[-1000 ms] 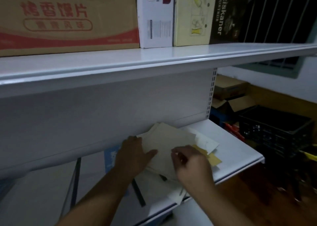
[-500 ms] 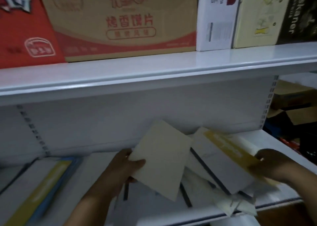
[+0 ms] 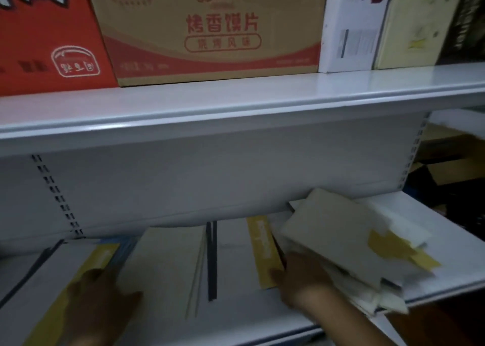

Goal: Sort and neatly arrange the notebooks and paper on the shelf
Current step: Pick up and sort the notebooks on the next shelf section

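Observation:
On the lower shelf point(image 3: 446, 272) a cream notebook point(image 3: 168, 261) lies flat beside a white notebook with a yellow band point(image 3: 236, 256). My right hand point(image 3: 301, 280) grips that banded notebook at its near right corner, thumb on the yellow strip. Just right of the hand, a loose pile of papers point(image 3: 330, 235) lies askew with a cream sheet on top and yellow pieces sticking out. My left hand point(image 3: 102, 301), blurred, rests flat on another yellow-banded notebook point(image 3: 97, 259) at the left and holds nothing.
The upper shelf point(image 3: 236, 99) juts out overhead and carries a red box point(image 3: 47, 30), a brown carton point(image 3: 215, 30) and white and yellow boxes. Beyond the shelf's right end sit cardboard boxes point(image 3: 451, 172) in the dark.
My view swung left. The cream notebook left my left hand and now lies on the shelf. My right hand brought the yellow-banded notebook leftward beside it, and my left hand moved down to the left.

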The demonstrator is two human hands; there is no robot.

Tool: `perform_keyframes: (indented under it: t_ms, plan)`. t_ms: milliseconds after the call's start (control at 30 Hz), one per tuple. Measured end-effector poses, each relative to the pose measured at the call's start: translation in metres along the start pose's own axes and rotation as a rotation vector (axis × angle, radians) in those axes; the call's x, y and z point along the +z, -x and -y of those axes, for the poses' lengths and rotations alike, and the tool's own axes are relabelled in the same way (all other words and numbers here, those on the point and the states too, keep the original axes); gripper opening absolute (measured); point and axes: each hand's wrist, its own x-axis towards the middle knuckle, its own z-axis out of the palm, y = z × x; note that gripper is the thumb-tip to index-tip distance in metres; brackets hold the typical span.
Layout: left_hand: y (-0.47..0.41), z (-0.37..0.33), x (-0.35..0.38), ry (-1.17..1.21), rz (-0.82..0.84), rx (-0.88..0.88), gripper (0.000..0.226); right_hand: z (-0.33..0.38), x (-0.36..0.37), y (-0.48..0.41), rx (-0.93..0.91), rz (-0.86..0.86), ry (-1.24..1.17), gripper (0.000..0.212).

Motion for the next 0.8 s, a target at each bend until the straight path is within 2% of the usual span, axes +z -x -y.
perform_keyframes:
  t_ms: [33,100,167,200,267,300,367,433,500,633,700,800]
  plan:
    - [0.005,-0.011,-0.003,0.086,-0.033,0.049,0.07,-0.005,-0.005,0.004,-0.019,-0.026,0.096,0.048]
    - [0.018,-0.044,-0.006,0.348,-0.067,0.189,0.054,-0.015,-0.017,0.013,-0.07,-0.106,0.142,0.058]
    - [0.034,-0.088,-0.005,0.515,-0.025,0.333,0.043,-0.034,-0.034,0.019,-0.086,-0.265,0.024,0.062]
    - [0.04,-0.113,0.001,0.557,0.003,0.413,0.04,-0.048,-0.042,0.019,-0.078,-0.347,-0.082,0.057]
    - [0.053,-0.165,0.013,0.646,0.088,0.527,0.045,-0.083,-0.061,0.012,0.006,-0.442,-0.227,0.044]
    - [0.06,-0.189,0.019,0.686,0.156,0.548,0.054,-0.102,-0.071,0.007,0.083,-0.431,-0.237,0.045]
    - [0.069,-0.228,0.032,0.718,0.273,0.54,0.069,-0.131,-0.085,-0.002,0.219,-0.345,-0.173,0.045]
    - [0.069,-0.251,0.045,0.697,0.341,0.515,0.069,-0.145,-0.094,-0.006,0.288,-0.242,-0.06,0.043]
    - [0.069,-0.26,0.053,0.666,0.366,0.514,0.056,-0.15,-0.1,-0.004,0.296,-0.214,0.036,0.047]
    - [0.064,-0.257,0.05,0.714,0.304,0.517,0.028,-0.153,-0.106,-0.005,0.292,-0.227,0.17,0.058]
    - [0.06,-0.246,0.037,0.826,0.33,0.443,0.025,-0.151,-0.111,-0.007,0.295,-0.139,0.116,0.062]
    - [0.053,-0.206,0.015,1.147,0.392,0.227,0.024,-0.148,-0.12,-0.012,0.317,-0.036,0.06,0.068]
